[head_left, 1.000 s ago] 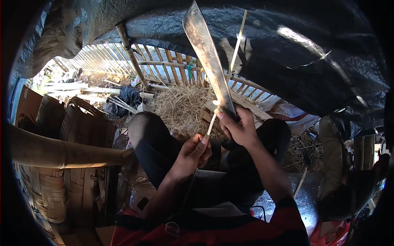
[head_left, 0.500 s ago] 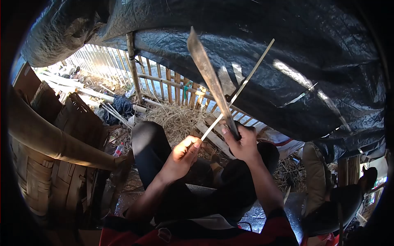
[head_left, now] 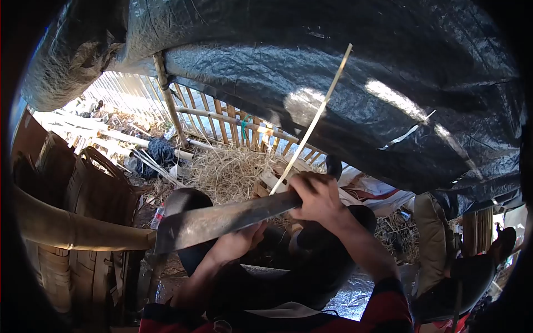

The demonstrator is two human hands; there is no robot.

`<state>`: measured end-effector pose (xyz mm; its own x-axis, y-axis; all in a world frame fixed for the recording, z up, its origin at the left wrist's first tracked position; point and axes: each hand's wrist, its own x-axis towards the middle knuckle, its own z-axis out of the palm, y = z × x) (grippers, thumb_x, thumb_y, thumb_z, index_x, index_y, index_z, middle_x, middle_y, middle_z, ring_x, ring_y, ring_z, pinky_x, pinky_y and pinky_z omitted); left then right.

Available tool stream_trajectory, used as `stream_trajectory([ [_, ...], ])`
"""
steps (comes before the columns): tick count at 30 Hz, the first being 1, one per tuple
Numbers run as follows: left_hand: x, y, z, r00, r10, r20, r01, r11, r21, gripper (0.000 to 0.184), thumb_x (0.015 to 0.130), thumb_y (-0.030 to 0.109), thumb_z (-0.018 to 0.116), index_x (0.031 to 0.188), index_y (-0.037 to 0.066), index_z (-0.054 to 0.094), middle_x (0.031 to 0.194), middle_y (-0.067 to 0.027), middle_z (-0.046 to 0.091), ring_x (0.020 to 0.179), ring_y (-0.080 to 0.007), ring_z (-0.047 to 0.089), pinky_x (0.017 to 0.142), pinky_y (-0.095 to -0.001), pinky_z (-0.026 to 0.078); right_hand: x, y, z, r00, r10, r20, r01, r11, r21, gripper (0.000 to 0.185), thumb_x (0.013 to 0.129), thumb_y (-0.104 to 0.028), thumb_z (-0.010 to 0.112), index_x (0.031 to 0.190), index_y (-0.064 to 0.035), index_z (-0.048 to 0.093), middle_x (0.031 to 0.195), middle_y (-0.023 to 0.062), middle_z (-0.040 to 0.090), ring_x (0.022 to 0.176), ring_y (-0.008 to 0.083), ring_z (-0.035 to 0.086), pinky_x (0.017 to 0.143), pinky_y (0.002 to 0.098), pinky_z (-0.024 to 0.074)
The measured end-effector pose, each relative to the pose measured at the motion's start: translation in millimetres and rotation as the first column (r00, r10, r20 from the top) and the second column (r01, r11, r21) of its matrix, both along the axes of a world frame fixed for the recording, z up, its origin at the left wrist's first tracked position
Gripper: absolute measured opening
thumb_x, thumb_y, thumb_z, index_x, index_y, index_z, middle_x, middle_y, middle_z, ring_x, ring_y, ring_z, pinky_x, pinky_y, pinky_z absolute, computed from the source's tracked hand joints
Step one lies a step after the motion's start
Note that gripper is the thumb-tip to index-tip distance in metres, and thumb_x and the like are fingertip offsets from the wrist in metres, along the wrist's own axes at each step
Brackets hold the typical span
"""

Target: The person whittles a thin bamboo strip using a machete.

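Note:
A broad machete (head_left: 222,221) lies nearly level across the view, its wide tip at the left above my left knee. My right hand (head_left: 317,197) is closed round its handle end. Beneath the blade is my left hand (head_left: 240,243), with its fingers partly hidden by the metal; what they grip cannot be seen. A thin pale bamboo strip (head_left: 313,123) slants up and to the right from behind the blade, near my right hand's fingers. Its lower end is hidden.
Behind my knees lies a heap of shavings (head_left: 222,172), backed by a slatted bamboo fence (head_left: 214,114). A black tarp (head_left: 250,55) hangs overhead. A thick bamboo pole (head_left: 83,227) and woven baskets (head_left: 94,194) stand left. Another person's leg (head_left: 472,272) shows at right.
The machete has swung from upright, pointing up, to nearly level, pointing left over my left hand. My right hand has turned with it. The strip now stands somewhat steeper.

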<state>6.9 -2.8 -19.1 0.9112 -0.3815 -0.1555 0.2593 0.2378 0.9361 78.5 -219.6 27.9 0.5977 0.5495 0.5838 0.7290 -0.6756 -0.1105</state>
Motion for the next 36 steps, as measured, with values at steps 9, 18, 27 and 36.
stream_trajectory([
  [9, 17, -19, 14, 0.992, -0.093, -0.091, 0.081, 0.989, -0.127, 0.019, 0.103, 0.029, 0.041, 0.092, 0.014, 0.047, 0.056, 0.0059, 0.027, 0.046, -0.0048, 0.023, 0.041, -0.022, 0.019, 6, -12, -12, 0.989, -0.121, -0.081, 0.12, 0.993, -0.021, 0.028, 0.056, -0.018, 0.072, 0.081, -0.0108, 0.061, 0.072, 0.0051, 0.063, 0.064, 0.0228, 0.064, 0.059, 0.0347, 0.0501],
  [18, 13, -7, 17, 0.974, -0.124, -0.188, 0.079, 0.97, -0.229, 0.02, 0.103, 0.029, 0.041, 0.088, 0.015, 0.043, 0.055, 0.0062, 0.025, 0.045, -0.003, 0.02, 0.039, -0.0205, 0.016, 21, -17, -6, 0.925, -0.315, -0.214, 0.303, 0.949, -0.085, 0.026, 0.059, -0.02, 0.073, 0.08, -0.0115, 0.062, 0.075, 0.0046, 0.066, 0.071, 0.0242, 0.066, 0.062, 0.0376, 0.0512],
  [27, 11, -17, -7, 0.999, -0.009, -0.03, 0.008, 1.0, -0.03, 0.024, 0.103, 0.024, 0.042, 0.083, 0.012, 0.048, 0.06, 0.0071, 0.034, 0.049, -0.0014, 0.027, 0.043, -0.0204, 0.021, 10, 7, -13, 0.972, -0.104, -0.21, 0.08, 0.99, -0.118, 0.018, 0.064, -0.024, 0.069, 0.076, -0.0143, 0.06, 0.064, 0.0039, 0.064, 0.056, 0.0215, 0.065, 0.054, 0.0336, 0.0508],
  [36, 8, -7, 3, 0.987, -0.022, -0.158, -0.002, 0.988, -0.153, 0.025, 0.103, 0.029, 0.042, 0.083, 0.015, 0.044, 0.057, 0.0063, 0.03, 0.044, -0.002, 0.023, 0.038, -0.0198, 0.019, 20, 0, -26, 0.921, -0.211, -0.326, 0.191, 0.977, -0.091, 0.026, 0.06, -0.022, 0.073, 0.081, -0.0119, 0.064, 0.068, 0.007, 0.066, 0.064, 0.026, 0.066, 0.059, 0.0361, 0.0505],
])
